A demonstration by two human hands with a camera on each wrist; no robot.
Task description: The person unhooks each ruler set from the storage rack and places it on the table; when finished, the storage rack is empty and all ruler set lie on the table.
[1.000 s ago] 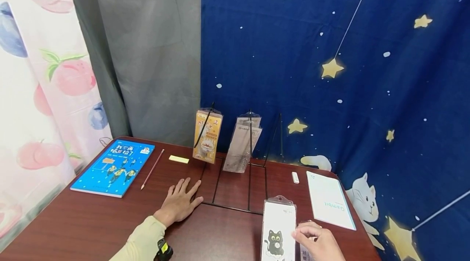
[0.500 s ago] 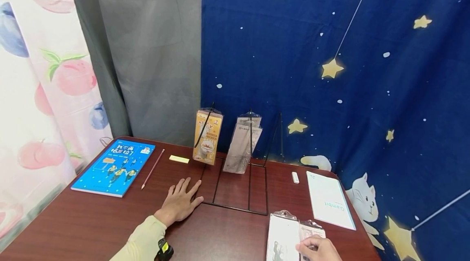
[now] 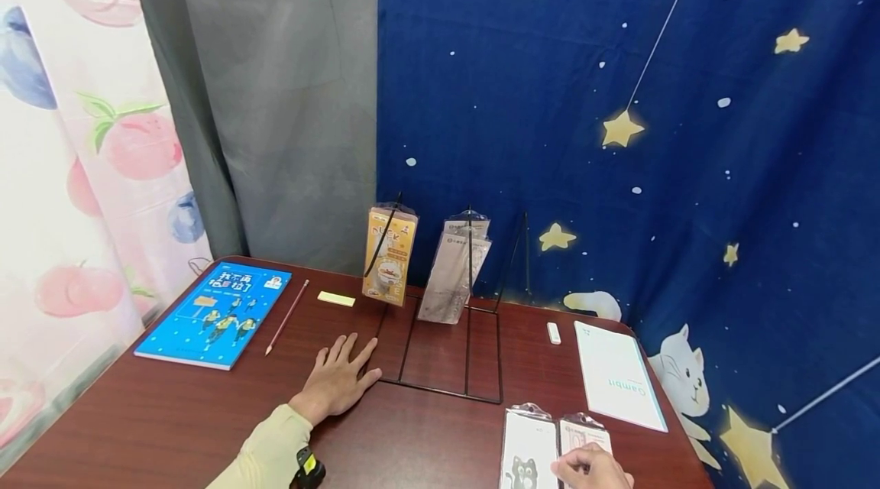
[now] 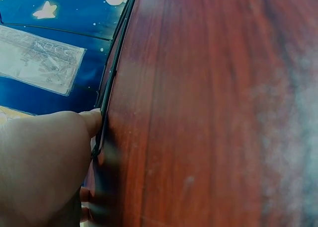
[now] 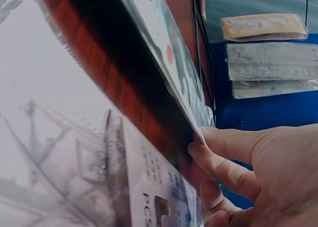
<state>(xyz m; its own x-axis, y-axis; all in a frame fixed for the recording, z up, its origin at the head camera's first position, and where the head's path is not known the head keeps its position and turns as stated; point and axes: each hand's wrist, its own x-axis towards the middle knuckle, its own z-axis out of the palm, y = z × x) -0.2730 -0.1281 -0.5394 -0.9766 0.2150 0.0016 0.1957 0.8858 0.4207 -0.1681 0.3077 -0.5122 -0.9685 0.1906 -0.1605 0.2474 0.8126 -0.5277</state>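
Note:
My left hand lies on the table with fingers spread, its thumb at the front corner of a black wire display rack. At the front right, my right hand pinches the edge of a clear-sleeved white packet printed with a black cat. In the right wrist view, thumb and forefinger meet on this packet's edge, which stands tilted above the tabletop. Beside it lies a pinkish packet, partly covered by the right hand. An orange packet and grey-pink packets hang on the rack's hooks.
A blue book, a pencil and a yellow strip lie at the left. To the right are a small white eraser-like block and a white booklet. Curtains stand behind the table.
My right hand has brought the cat packet down and toward the front edge, off the rack's front right corner, uncovering more of the pinkish packet. My left hand stays put.

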